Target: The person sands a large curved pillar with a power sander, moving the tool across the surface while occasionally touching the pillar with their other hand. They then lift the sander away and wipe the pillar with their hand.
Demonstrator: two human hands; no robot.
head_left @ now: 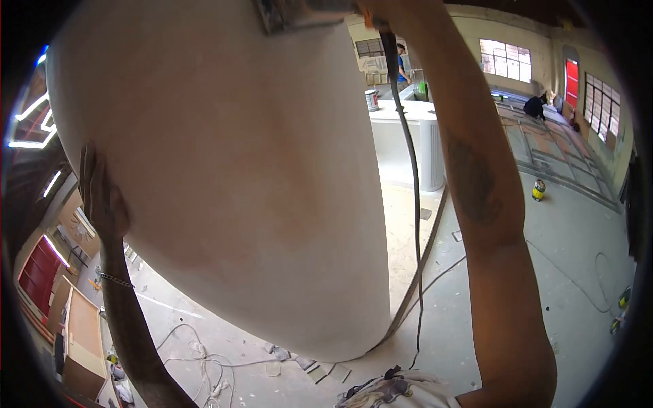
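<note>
A large, smooth, curved white panel (258,204) with brownish patches fills the middle of the head view. Against its left edge rests my left hand (102,194), fingers stretched upward, with a chain bracelet at the wrist. My right hand (371,13) is raised at the top, partly cut off by the frame, closed on a corded power tool (306,13) whose flat pad lies against the panel's upper part. From the tool a black cable (411,156) hangs down past the panel's right side.
Behind the panel stands a white counter (408,122) with a tin (371,100). A person in blue (401,64) stands farther back; another person in dark clothes (535,106) crouches at right by metal frames (564,149). Cables (204,357) and scraps lie on the floor.
</note>
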